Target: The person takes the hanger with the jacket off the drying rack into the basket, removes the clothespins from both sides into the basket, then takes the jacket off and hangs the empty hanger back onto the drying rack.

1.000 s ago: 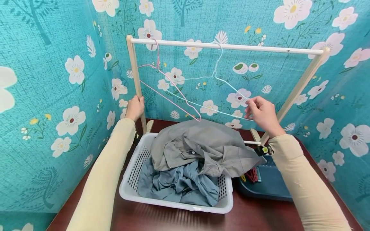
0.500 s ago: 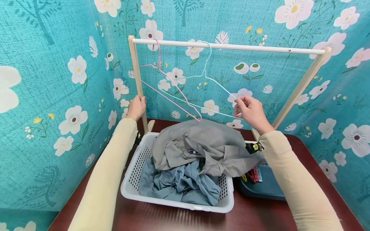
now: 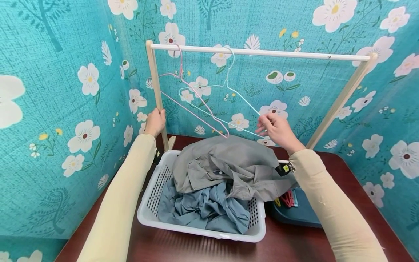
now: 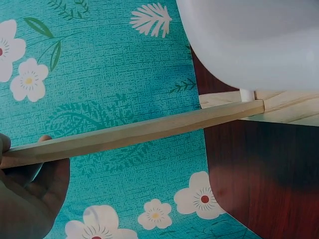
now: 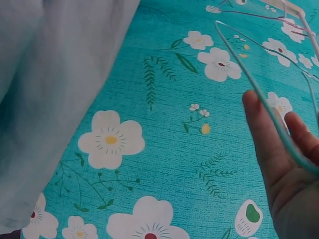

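A pale blue wire hanger hangs by its hook from the white top bar of a wooden-ended clothes rack. My right hand pinches the hanger's right corner between thumb and fingers; in the right wrist view the blue wire crosses the fingers. Farther left on the same bar hangs a pink hanger, bare like the blue one. My left hand grips the rack's left post. The left wrist view shows the fingers wrapped about that post.
A white basket stands before the rack, holding a grey shirt and a blue garment. The shirt drapes over the basket's right side. Beyond it lies a dark blue tray with several clothespins. Flowered cloth walls surround the table.
My right hand has slid the blue hanger left along the bar, closer to the pink one. My left hand stays on the post.
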`<state>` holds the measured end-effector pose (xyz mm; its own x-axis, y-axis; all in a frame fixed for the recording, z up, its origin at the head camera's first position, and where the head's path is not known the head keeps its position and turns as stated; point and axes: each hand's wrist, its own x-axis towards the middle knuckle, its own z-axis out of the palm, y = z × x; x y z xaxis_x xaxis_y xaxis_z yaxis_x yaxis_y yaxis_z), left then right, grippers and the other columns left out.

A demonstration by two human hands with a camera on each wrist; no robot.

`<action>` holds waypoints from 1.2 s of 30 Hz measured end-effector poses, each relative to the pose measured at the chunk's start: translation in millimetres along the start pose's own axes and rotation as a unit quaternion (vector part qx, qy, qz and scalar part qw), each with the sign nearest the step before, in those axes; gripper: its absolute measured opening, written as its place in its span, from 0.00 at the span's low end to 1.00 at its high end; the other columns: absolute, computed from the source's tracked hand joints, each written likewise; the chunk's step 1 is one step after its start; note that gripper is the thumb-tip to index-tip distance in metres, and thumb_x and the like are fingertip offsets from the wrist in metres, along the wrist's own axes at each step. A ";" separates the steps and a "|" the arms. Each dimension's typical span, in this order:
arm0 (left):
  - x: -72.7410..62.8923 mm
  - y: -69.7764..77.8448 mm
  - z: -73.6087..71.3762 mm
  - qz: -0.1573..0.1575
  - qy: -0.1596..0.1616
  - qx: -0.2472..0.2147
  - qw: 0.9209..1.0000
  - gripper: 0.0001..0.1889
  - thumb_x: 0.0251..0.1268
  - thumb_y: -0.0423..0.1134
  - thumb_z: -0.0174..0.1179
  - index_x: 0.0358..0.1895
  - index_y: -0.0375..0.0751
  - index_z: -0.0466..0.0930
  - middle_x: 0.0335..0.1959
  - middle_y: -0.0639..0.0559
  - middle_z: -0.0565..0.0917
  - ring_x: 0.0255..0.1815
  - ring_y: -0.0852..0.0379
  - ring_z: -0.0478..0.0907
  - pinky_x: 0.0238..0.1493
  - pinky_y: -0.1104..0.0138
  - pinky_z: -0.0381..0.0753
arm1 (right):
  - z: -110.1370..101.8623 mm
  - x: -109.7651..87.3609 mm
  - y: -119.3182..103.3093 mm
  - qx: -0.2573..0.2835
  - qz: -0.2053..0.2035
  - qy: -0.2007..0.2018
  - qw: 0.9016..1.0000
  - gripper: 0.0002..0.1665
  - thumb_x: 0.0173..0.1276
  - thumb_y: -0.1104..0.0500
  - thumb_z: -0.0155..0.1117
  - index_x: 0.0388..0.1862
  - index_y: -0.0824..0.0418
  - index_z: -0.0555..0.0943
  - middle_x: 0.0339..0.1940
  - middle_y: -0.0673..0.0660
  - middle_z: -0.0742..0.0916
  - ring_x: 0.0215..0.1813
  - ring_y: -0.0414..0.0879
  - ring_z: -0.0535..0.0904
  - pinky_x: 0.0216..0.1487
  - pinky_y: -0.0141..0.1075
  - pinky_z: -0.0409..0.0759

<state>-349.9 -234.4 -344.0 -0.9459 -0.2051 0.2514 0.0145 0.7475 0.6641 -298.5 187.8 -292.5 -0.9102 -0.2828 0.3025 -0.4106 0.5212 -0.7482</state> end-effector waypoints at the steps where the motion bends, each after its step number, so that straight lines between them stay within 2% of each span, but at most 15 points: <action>1: -0.2 0.0 0.2 -0.001 -0.001 0.000 1.000 0.21 0.78 0.50 0.32 0.41 0.35 0.66 0.29 0.42 0.69 0.26 0.47 0.69 0.28 0.57 0.68 | 0.0 -0.6 1.2 0.001 -0.001 -0.003 1.000 0.26 0.76 0.46 0.42 0.45 0.67 0.75 0.39 0.63 0.81 0.38 0.49 0.84 0.37 0.36 0.81; 5: -0.8 -0.3 -0.4 -0.005 -0.009 -0.008 1.000 0.22 0.78 0.52 0.30 0.42 0.36 0.66 0.29 0.42 0.70 0.24 0.48 0.69 0.26 0.58 0.69 | -2.3 -5.4 4.1 -0.032 -0.005 -0.017 0.999 0.26 0.74 0.43 0.46 0.45 0.65 0.76 0.39 0.63 0.83 0.39 0.52 0.84 0.39 0.39 0.81; 9: -2.6 -1.0 -6.4 -0.004 -0.023 -0.023 0.999 0.21 0.78 0.51 0.32 0.41 0.36 0.66 0.26 0.43 0.68 0.22 0.51 0.67 0.24 0.60 0.68 | -6.0 -14.6 6.0 -0.056 0.021 -0.060 0.996 0.27 0.71 0.39 0.50 0.49 0.61 0.75 0.42 0.62 0.84 0.41 0.53 0.84 0.41 0.43 0.80; 11: -5.1 -0.6 -12.0 -0.008 -0.045 -0.013 0.999 0.21 0.78 0.49 0.33 0.39 0.35 0.67 0.25 0.44 0.68 0.21 0.51 0.67 0.24 0.61 0.68 | -8.4 -20.6 8.4 -0.065 0.035 -0.084 0.994 0.29 0.69 0.37 0.51 0.52 0.60 0.74 0.43 0.61 0.84 0.42 0.52 0.84 0.42 0.45 0.80; 13: -9.1 0.6 -18.1 -0.022 -0.090 0.010 0.996 0.21 0.78 0.49 0.33 0.41 0.33 0.68 0.26 0.42 0.70 0.24 0.50 0.68 0.26 0.60 0.69 | -11.6 -27.8 11.9 -0.078 0.042 -0.102 0.991 0.30 0.69 0.36 0.50 0.53 0.60 0.73 0.43 0.60 0.84 0.41 0.51 0.84 0.43 0.45 0.79; 16: -17.6 3.3 -26.3 -0.053 -0.189 0.065 0.978 0.25 0.77 0.48 0.34 0.55 0.28 0.68 0.42 0.34 0.75 0.39 0.43 0.74 0.38 0.56 0.74 | -19.5 -41.3 18.7 -0.129 0.042 -0.115 0.984 0.30 0.71 0.37 0.47 0.54 0.61 0.73 0.41 0.59 0.85 0.40 0.50 0.82 0.41 0.45 0.78; 19: -26.8 6.3 -29.5 -0.068 -0.274 0.097 0.954 0.29 0.76 0.49 0.37 0.67 0.26 0.60 0.59 0.30 0.68 0.54 0.38 0.71 0.50 0.50 0.73 | -30.4 -55.5 25.3 -0.156 0.071 -0.125 0.977 0.32 0.73 0.38 0.44 0.57 0.64 0.72 0.43 0.60 0.83 0.43 0.51 0.81 0.40 0.44 0.79; 21: -31.7 7.5 -27.2 -0.062 -0.308 0.102 0.944 0.30 0.76 0.49 0.38 0.67 0.25 0.59 0.60 0.29 0.67 0.54 0.38 0.71 0.53 0.50 0.73 | -38.2 -63.4 30.6 -0.157 0.105 -0.137 0.972 0.36 0.74 0.37 0.43 0.60 0.67 0.70 0.46 0.63 0.82 0.45 0.54 0.80 0.40 0.44 0.80; 24: -38.9 10.4 -19.5 -0.038 -0.343 0.085 0.935 0.29 0.77 0.48 0.39 0.68 0.25 0.59 0.62 0.29 0.66 0.55 0.38 0.71 0.53 0.50 0.73 | -47.8 -72.6 41.6 -0.143 0.167 -0.172 0.960 0.41 0.73 0.35 0.41 0.62 0.72 0.66 0.47 0.66 0.80 0.43 0.55 0.81 0.39 0.44 0.81; 27: -46.4 16.3 -7.7 0.000 -0.366 0.104 0.925 0.30 0.76 0.49 0.41 0.69 0.26 0.58 0.67 0.31 0.63 0.61 0.38 0.68 0.57 0.49 0.70 | -53.0 -78.9 56.7 -0.139 0.221 -0.215 0.941 0.48 0.72 0.33 0.42 0.63 0.77 0.61 0.45 0.68 0.79 0.39 0.53 0.81 0.35 0.44 0.82; 29: -51.1 21.3 1.8 0.025 -0.369 0.132 0.920 0.29 0.75 0.50 0.41 0.65 0.26 0.65 0.60 0.31 0.71 0.57 0.40 0.72 0.54 0.51 0.72 | -53.2 -83.1 66.2 -0.147 0.254 -0.236 0.927 0.51 0.69 0.30 0.42 0.63 0.78 0.61 0.43 0.69 0.79 0.36 0.52 0.81 0.33 0.44 0.81; 31: -56.0 26.8 10.5 0.040 -0.373 0.152 0.915 0.31 0.75 0.53 0.41 0.64 0.26 0.66 0.61 0.31 0.70 0.60 0.39 0.69 0.57 0.51 0.69 | -50.5 -87.2 74.0 -0.163 0.281 -0.245 0.914 0.51 0.67 0.28 0.43 0.55 0.77 0.68 0.34 0.66 0.81 0.30 0.51 0.81 0.29 0.44 0.81; 34: -61.0 33.2 24.2 0.033 -0.388 0.153 0.908 0.35 0.74 0.57 0.39 0.67 0.28 0.62 0.64 0.33 0.67 0.66 0.39 0.62 0.61 0.50 0.63 | -45.0 -93.6 80.3 -0.190 0.310 -0.247 0.898 0.45 0.65 0.26 0.43 0.39 0.69 0.73 0.23 0.62 0.80 0.22 0.51 0.81 0.26 0.43 0.81; 35: -62.1 34.8 28.4 0.027 -0.396 0.147 0.906 0.36 0.74 0.59 0.38 0.69 0.29 0.59 0.66 0.33 0.64 0.68 0.39 0.59 0.63 0.50 0.61 | -43.2 -94.9 81.3 -0.195 0.316 -0.252 0.894 0.43 0.64 0.25 0.43 0.34 0.67 0.72 0.19 0.60 0.79 0.20 0.51 0.81 0.25 0.43 0.80; 36: -63.7 37.0 31.4 0.023 -0.403 0.139 0.904 0.39 0.73 0.60 0.38 0.72 0.30 0.52 0.72 0.34 0.55 0.72 0.38 0.49 0.66 0.49 0.55 | -41.5 -95.5 81.7 -0.193 0.320 -0.259 0.891 0.41 0.65 0.26 0.44 0.32 0.65 0.72 0.18 0.61 0.79 0.20 0.51 0.81 0.25 0.43 0.80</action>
<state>-299.3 -173.9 -357.5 -0.8767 0.2741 -0.3952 0.0839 0.8963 0.4355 -247.4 290.8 -358.0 -0.8582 -0.1102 -0.5013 0.1041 0.9190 -0.3802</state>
